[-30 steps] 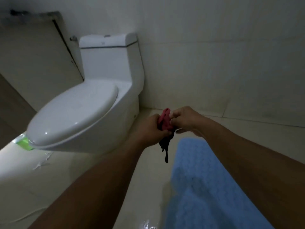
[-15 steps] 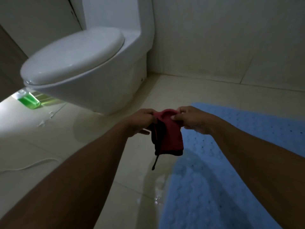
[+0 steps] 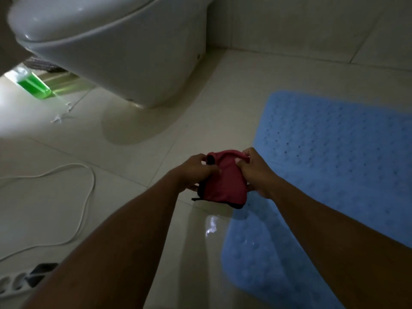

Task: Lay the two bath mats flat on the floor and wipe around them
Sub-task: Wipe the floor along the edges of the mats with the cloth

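Note:
A red cloth [image 3: 225,181] with a dark edge hangs between both hands, above the tiled floor. My left hand [image 3: 196,172] grips its left side and my right hand [image 3: 256,172] pinches its upper right corner. A light blue bath mat [image 3: 330,152] with small holes lies flat on the floor to the right, partly under my right forearm. Only this one mat is in view.
A white toilet [image 3: 124,54] stands at the upper left, with a wet patch [image 3: 138,126] at its base. A bottle of green liquid [image 3: 33,84] lies behind it. A white cable [image 3: 84,197] loops to a power strip [image 3: 15,284] at the lower left. Tiled wall [image 3: 312,23] behind.
The view has tilted down to the floor. The bunched cloth has been spread open between both hands and lowered closer to the floor beside the mat.

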The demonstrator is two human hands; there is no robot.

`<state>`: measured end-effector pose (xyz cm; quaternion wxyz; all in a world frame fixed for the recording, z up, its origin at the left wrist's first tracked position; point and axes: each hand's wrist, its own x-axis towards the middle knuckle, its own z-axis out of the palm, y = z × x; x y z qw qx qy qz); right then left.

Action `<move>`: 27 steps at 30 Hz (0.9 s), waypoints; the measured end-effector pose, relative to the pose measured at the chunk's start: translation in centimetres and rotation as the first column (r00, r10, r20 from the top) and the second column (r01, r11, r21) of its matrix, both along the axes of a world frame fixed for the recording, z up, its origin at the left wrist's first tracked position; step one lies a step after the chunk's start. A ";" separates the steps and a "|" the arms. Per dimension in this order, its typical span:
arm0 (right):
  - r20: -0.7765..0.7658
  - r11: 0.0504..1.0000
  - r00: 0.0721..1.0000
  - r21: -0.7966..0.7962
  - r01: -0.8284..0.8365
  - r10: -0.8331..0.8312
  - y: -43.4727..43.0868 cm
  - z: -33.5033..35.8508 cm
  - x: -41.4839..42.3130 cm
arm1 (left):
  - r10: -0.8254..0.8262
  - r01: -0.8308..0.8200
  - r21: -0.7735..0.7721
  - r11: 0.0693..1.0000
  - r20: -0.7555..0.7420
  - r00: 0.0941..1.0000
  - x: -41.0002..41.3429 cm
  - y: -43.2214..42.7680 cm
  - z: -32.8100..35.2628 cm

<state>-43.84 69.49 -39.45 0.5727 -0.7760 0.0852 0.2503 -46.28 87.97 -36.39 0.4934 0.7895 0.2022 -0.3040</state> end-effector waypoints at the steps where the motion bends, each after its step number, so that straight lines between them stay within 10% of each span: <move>1: -0.025 1.000 1.000 -0.005 -0.002 0.002 0.2 -1.1 -1.1 | -0.036 0.037 0.054 0.998 -0.021 0.999 -0.7 0.1 -1.0; 11: -0.035 0.971 0.993 -0.210 -0.117 0.112 2.3 -9.8 -10.7 | -0.156 0.213 0.212 0.954 -0.255 0.954 -8.9 2.2 -8.0; 16: 0.188 0.814 0.922 -0.549 -0.188 0.340 2.3 -11.0 -13.3 | -0.450 0.411 0.583 0.701 -0.086 0.889 -12.1 2.1 -9.7; 21: 0.390 0.682 0.848 -0.730 0.048 0.358 0.0 -11.5 -10.8 | -0.817 0.489 0.759 0.429 0.094 0.569 -16.4 0.2 -12.9; 27: 0.364 0.512 0.838 -0.850 0.122 0.406 -3.8 -14.9 -6.8 | -0.764 0.372 0.776 0.509 0.208 0.611 -18.5 -1.5 -17.9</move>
